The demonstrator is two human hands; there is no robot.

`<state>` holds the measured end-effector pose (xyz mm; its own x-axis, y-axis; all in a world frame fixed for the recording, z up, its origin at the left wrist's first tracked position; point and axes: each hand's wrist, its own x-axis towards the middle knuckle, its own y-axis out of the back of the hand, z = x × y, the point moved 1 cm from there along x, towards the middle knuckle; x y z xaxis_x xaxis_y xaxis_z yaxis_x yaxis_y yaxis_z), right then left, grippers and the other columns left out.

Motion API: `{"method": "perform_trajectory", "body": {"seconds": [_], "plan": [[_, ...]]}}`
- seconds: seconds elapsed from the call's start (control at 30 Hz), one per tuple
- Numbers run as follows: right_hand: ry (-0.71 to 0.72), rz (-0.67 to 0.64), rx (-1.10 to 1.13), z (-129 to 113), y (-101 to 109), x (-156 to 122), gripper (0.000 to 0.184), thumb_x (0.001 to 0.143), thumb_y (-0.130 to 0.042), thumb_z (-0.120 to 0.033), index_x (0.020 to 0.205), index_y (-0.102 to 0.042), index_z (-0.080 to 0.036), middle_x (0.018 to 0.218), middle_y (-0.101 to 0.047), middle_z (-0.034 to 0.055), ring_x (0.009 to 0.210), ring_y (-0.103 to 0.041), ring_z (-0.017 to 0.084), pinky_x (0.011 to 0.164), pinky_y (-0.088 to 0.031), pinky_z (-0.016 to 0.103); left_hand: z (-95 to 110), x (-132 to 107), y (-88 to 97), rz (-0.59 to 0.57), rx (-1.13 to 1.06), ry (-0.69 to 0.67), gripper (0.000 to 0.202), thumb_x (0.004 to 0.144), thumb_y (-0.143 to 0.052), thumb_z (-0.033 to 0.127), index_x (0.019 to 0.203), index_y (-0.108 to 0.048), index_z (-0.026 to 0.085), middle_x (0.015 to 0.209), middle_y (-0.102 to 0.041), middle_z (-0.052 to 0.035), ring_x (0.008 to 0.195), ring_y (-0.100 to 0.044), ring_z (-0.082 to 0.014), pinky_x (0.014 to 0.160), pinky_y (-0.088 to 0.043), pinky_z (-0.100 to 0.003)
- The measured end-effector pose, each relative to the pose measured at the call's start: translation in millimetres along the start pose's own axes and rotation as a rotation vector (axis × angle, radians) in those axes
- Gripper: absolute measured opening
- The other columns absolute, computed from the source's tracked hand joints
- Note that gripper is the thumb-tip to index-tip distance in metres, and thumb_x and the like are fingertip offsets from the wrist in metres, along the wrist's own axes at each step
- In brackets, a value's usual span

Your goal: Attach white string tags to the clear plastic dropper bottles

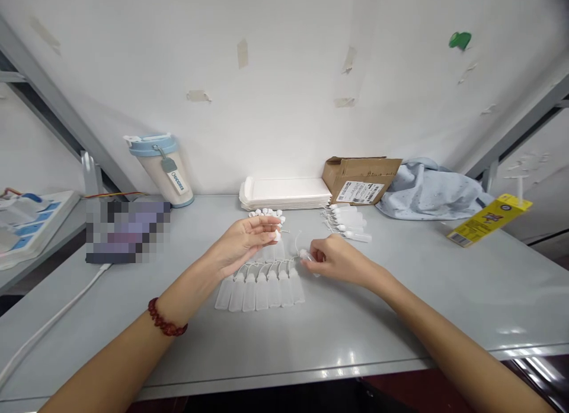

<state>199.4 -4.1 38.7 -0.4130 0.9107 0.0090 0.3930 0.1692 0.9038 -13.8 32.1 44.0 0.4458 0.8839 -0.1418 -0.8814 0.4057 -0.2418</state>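
My left hand (246,241) pinches a small white cap (278,236) between thumb and fingertips, above the middle of the table. Closed around a small translucent plastic bottle (306,257) with a thin cord at its neck is my right hand (340,259). Below both hands lies a row of several flat translucent bottles (262,291), side by side, cords at their necks; more of them sit partly hidden behind my left hand. A cluster of white caps (267,212) rests just beyond that hand. Several capped bottles (349,220) lie behind my right hand.
White trays (287,191) are stacked against the wall, beside a cardboard box (362,179) and a bunched light-blue cloth (429,191). A yellow drink carton (486,220) stands at the right. On the left are a tumbler (164,173), a blurred-out phone (128,232) and its white cable (57,318).
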Motion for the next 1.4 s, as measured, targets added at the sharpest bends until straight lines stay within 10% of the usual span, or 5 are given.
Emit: {"method": "perform_trajectory", "body": {"seconds": [0.6, 1.4], "plan": [[0.203, 0.376, 0.011, -5, -15, -1, 0.015, 0.08, -0.057, -0.029, 0.077, -0.049, -0.017, 0.06, -0.049, -0.0033, 0.046, -0.038, 0.008, 0.047, -0.029, 0.02, -15, -12, -26.4, 0.011, 0.066, -0.117, 0.029, 0.076, -0.068, 0.025, 0.104, -0.061, 0.02, 0.103, -0.064, -0.0039, 0.103, -0.056, -0.0164, 0.093, -0.041, -0.032], [0.058, 0.299, 0.332, -10, -14, -2, 0.018, 0.077, -0.059, -0.032, 0.071, -0.053, -0.017, 0.049, -0.041, -0.007, 0.043, -0.035, 0.006, 0.041, -0.027, 0.018, -16, -16, -34.6, 0.097, 0.272, -0.175, 0.024, 0.07, -0.069, 0.025, 0.092, -0.066, 0.016, 0.101, -0.064, -0.0061, 0.1, -0.059, -0.0212, 0.085, -0.048, -0.033]]}}
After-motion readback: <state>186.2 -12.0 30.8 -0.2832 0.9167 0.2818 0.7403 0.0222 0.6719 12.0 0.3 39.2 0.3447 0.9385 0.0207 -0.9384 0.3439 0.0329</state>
